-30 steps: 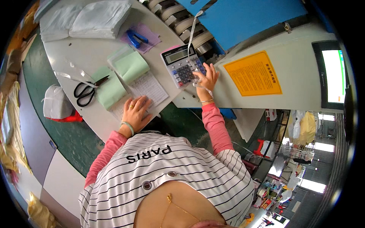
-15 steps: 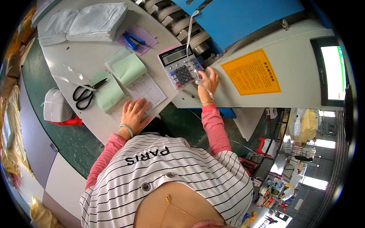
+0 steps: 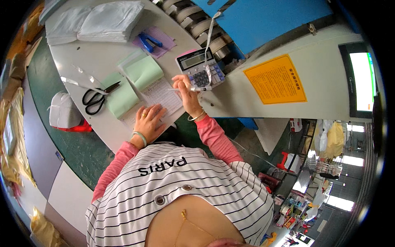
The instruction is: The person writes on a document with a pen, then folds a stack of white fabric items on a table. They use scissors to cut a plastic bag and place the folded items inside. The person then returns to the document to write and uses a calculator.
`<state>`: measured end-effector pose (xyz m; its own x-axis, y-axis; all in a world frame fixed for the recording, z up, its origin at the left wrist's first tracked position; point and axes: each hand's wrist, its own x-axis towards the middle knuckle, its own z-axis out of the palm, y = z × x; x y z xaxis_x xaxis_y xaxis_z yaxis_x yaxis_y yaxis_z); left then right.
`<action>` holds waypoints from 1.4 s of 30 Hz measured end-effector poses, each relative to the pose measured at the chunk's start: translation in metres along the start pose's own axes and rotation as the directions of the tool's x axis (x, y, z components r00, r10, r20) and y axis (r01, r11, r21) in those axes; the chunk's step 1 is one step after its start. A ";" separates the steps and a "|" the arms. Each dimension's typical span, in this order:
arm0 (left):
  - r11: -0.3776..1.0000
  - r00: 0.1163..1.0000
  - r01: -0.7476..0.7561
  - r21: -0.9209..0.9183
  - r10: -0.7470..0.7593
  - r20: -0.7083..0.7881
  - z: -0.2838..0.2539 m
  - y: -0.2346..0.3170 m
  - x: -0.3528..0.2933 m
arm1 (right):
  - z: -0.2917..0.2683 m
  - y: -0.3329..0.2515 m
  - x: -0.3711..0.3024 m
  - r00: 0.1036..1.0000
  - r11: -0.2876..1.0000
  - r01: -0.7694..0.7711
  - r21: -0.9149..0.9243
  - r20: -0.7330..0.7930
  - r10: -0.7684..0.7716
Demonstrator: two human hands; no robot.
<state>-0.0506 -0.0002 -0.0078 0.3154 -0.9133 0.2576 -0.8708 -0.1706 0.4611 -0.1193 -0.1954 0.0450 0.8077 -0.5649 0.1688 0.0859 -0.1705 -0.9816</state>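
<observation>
My left hand lies flat with fingers spread on the lower edge of a receipt book, holding its printed page down. Green sheets are folded back over the book's far part. My right hand pinches a clear pen, its tip over the handwritten page. A white ribbon hangs down across the calculator toward the pen's back end. The calculator lies just beyond my right hand, which partly covers its near left corner.
Black-handled scissors rest left of the book. Farther back are a blue stapler on purple paper and stacked white bags. A machine cabinet with an orange sign and a screen stands at the right.
My right hand has moved left from the calculator's right side to over the receipt book, carrying the pen. My left hand stays on the page. The view has shifted slightly.
</observation>
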 end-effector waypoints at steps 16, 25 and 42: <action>1.000 1.000 0.004 -0.005 -0.004 -0.016 -0.003 0.001 -0.001 | 0.012 0.088 0.028 0.987 0.984 -0.103 -0.146 -0.136 0.083; 1.000 1.000 0.013 -0.005 -0.013 0.015 -0.005 0.001 -0.001 | 0.021 0.072 0.029 0.991 0.918 -0.005 -0.396 -0.122 -0.047; 1.000 1.000 0.019 -0.023 -0.019 0.015 -0.002 0.000 0.000 | 0.022 0.073 0.030 0.994 0.877 -0.015 -0.480 -0.104 -0.040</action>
<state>-0.0498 0.0010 -0.0060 0.3258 -0.9156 0.2358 -0.8558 -0.1796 0.4852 -0.0762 -0.2072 -0.0237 0.7384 -0.6386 0.2166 -0.2167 -0.5289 -0.8206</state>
